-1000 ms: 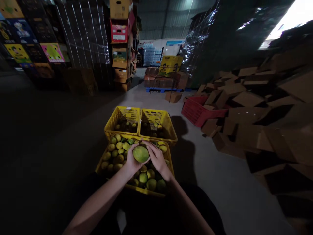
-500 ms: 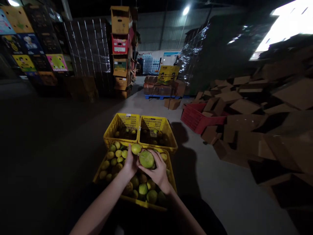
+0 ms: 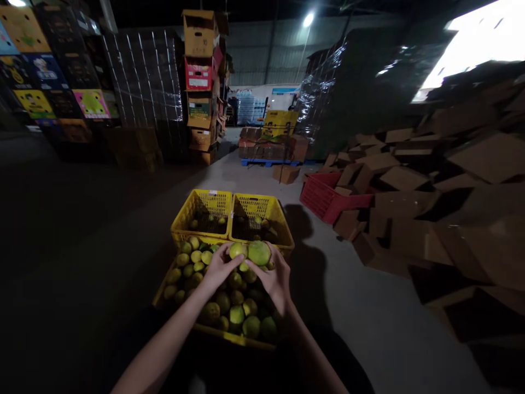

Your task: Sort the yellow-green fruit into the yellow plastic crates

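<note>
My left hand [image 3: 220,266] is closed round a small yellow-green fruit [image 3: 238,250]. Right beside it, a larger green fruit [image 3: 259,253] is gripped by my right hand [image 3: 277,276], thumb in front and fingers behind. Both fruits are held side by side over the far part of a yellow crate [image 3: 233,338] full of green and yellow fruits. Beyond it stand two more yellow crates, the left one [image 3: 200,235] and the right one [image 3: 287,243], each with a few fruits at the bottom.
A red crate [image 3: 318,200] and a heap of cardboard boxes [image 3: 410,230] lie to the right. Further back are a blue pallet [image 3: 268,162] with boxes, a tall stack of cartons [image 3: 199,109] and wrapped stacks [image 3: 143,82].
My right hand has raised and turned the larger fruit, bringing it level with the smaller one. My left hand's fingers have come round the smaller fruit. The view has shifted slightly.
</note>
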A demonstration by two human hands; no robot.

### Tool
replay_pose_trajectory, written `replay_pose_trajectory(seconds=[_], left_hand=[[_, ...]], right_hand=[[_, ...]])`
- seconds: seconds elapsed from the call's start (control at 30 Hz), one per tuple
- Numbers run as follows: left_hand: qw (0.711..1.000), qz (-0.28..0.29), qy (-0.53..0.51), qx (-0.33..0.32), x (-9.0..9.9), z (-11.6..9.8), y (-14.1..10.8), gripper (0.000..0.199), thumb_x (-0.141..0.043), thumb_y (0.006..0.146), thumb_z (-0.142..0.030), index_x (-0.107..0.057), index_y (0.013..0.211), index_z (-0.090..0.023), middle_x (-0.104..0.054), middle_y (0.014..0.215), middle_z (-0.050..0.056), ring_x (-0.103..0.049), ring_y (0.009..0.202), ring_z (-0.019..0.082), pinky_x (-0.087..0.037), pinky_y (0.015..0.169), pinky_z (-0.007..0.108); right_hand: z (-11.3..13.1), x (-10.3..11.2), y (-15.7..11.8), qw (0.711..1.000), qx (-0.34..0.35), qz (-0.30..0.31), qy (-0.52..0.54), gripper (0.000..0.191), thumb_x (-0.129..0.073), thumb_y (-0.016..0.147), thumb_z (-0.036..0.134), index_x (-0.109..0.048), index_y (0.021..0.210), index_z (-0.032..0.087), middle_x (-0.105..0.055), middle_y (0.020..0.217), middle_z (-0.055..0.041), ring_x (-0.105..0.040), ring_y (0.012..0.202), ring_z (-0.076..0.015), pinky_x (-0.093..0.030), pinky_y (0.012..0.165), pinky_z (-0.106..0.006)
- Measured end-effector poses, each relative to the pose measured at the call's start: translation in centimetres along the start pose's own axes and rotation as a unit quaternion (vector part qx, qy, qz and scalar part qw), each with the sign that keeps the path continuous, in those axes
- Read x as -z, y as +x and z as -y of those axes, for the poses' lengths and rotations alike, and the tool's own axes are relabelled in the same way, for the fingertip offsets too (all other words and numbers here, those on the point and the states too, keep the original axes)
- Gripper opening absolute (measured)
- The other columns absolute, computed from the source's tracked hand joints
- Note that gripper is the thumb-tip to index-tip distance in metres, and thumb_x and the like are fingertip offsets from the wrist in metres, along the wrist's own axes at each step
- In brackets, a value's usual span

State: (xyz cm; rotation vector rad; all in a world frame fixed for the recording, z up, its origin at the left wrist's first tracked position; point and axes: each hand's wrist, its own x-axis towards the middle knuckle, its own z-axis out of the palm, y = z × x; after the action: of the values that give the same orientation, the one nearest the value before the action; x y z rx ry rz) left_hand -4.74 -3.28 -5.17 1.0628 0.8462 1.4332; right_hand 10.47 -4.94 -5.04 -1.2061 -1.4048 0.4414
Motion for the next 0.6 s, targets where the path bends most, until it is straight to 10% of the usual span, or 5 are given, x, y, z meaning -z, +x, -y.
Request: replay_pose_trajectory(seconds=[0.4,0.6], left_hand=[[0.992,0.036,0.086,-0.089,1.3,-1.5,0.1,0.051,-0.083,0.057,-0.022,-0.06,0.102,-0.021,-0.061,0.104,0.004,-0.058,0.097,0.019,-0.046,0.086,0.029],[0.998,0.044,-0.018,-0.032,1.3,-2.1,0.0,0.055,-0.084,0.059,-0.02,-0.064,0.11,-0.022,-0.067,0.1,0.003,-0.06,0.094,0.016,-0.045,0.086,0.026]], right_hand=[[0.8,-0.3,-0.4,1.0,0.016,-0.002,0.005,0.052,-0.081,0.062,0.04,-0.055,0.103,0.025,-0.065,0.105,-0.009,-0.062,0.096,-0.0302,-0.05,0.087,-0.046],[0.7,-0.2,-0.4,0.969,-0.09,0.043,0.226,0.047,-0.083,0.057,0.034,-0.057,0.095,0.025,-0.067,0.094,-0.0018,-0.063,0.09,-0.0239,-0.05,0.084,-0.038]])
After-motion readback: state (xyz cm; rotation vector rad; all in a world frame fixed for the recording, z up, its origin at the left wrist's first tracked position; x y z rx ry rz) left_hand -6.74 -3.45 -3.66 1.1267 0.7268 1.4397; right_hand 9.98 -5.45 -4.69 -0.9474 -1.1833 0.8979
